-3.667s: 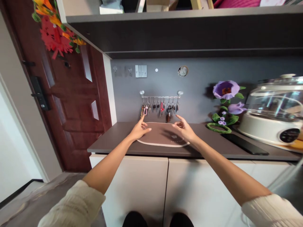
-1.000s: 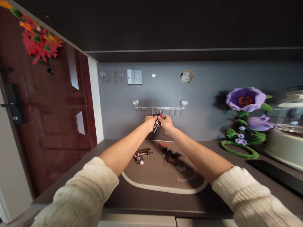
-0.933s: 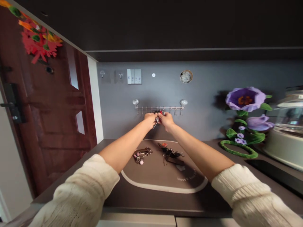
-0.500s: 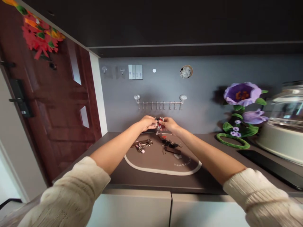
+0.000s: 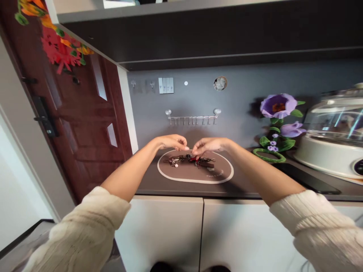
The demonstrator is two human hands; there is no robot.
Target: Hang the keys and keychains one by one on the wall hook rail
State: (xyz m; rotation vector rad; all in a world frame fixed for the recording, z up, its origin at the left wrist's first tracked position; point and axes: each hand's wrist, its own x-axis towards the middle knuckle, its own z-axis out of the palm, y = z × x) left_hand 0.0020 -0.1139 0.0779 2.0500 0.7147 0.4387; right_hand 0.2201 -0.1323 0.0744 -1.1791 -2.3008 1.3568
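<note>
My left hand (image 5: 175, 142) is over the back of the brown mat, fingertips and thumb drawn together; anything between them is too small to make out. Close beside it on the right, my right hand (image 5: 209, 145) has curled fingers pointing down at a red keychain (image 5: 194, 159) with dark and silvery parts, and its fingertips seem to pinch it. On the mat (image 5: 195, 178) lie a bunch of keys (image 5: 176, 161) with a small pale charm at left and a darker bunch of keys (image 5: 207, 164) at right. The bunches partly run together in view.
A clear hook rail (image 5: 193, 120) is fixed to the grey wall behind my hands. Purple felt flowers (image 5: 279, 107), a black phone-like slab (image 5: 307, 179) and a white appliance (image 5: 331, 153) stand or lie at right. A dark shelf (image 5: 198, 36) overhangs the counter; a red-brown door (image 5: 82, 128) is at left.
My hands, earlier together on a red and black keychain, have come slightly apart. The red keychain now sits lower, by the mat. The view has shifted, showing the cabinet fronts and my feet.
</note>
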